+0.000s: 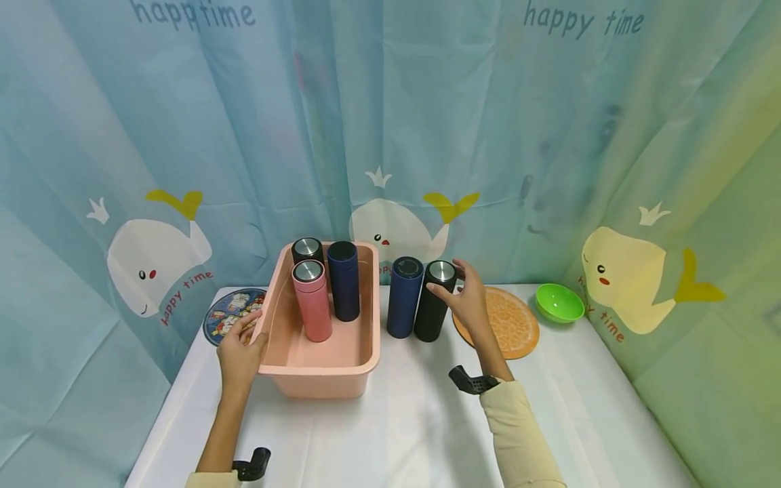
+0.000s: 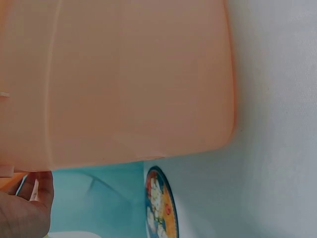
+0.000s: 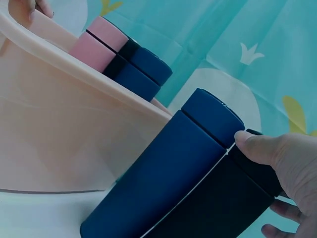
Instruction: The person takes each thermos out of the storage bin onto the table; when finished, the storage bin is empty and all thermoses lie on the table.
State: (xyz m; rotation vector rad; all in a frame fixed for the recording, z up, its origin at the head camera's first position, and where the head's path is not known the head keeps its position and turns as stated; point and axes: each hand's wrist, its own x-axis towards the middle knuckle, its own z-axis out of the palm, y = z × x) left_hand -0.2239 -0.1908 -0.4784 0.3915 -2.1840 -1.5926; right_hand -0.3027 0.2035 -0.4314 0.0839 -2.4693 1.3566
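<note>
My left hand (image 1: 240, 352) grips the left rim of a pink plastic bin (image 1: 320, 383). Inside the bin stand a pink thermos bottle (image 1: 314, 312), a dark blue thermos bottle (image 1: 345, 291) and a black one with a silver lid top (image 1: 307, 248), partly hidden behind the pink one. Right of the bin, a blue thermos bottle (image 1: 403, 305) and a black thermos bottle (image 1: 430, 315) stand side by side on the table. My right hand (image 1: 470, 301) holds that black bottle near its lid, thumb at the front and fingers around the far side, as the right wrist view shows.
An orange round mat (image 1: 509, 325) lies on the white table (image 1: 403, 434), partly under the right forearm. Farther right sits a green bowl (image 1: 559, 303). A patterned round mat (image 1: 226, 315) lies left of the bin. Behind the table hangs a blue curtain (image 1: 281, 135).
</note>
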